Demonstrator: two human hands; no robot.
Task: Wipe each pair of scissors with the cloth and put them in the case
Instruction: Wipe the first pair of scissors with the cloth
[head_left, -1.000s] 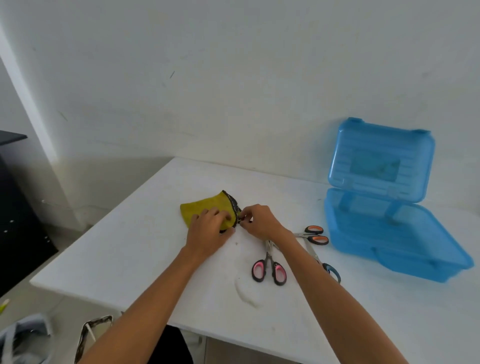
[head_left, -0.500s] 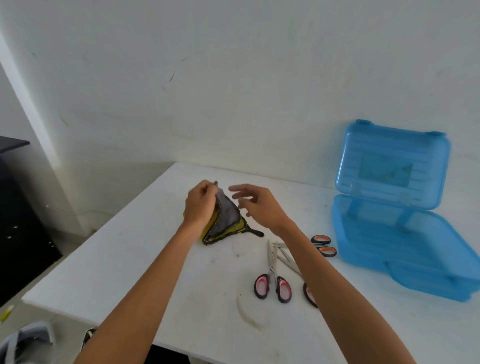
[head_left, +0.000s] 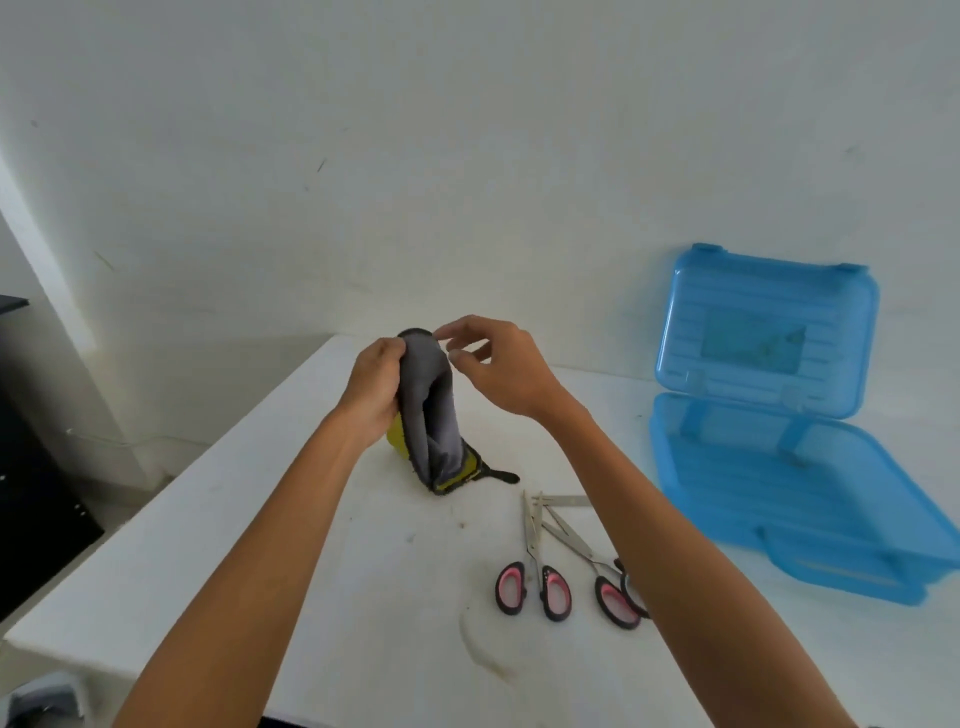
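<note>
Your left hand (head_left: 371, 395) grips the cloth (head_left: 434, 415), fingers curled round it. Your right hand (head_left: 506, 374) hovers beside it, loosely open.

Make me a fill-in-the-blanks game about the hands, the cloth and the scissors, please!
1. The left hand grips the gray and yellow ____.
2. The colour of the case is ____.
3. The lid of the case stands ____.
4. The scissors lying on the table nearest the left arm have black handles lined in ____.

Missing words: cloth, blue, open, pink.
</note>
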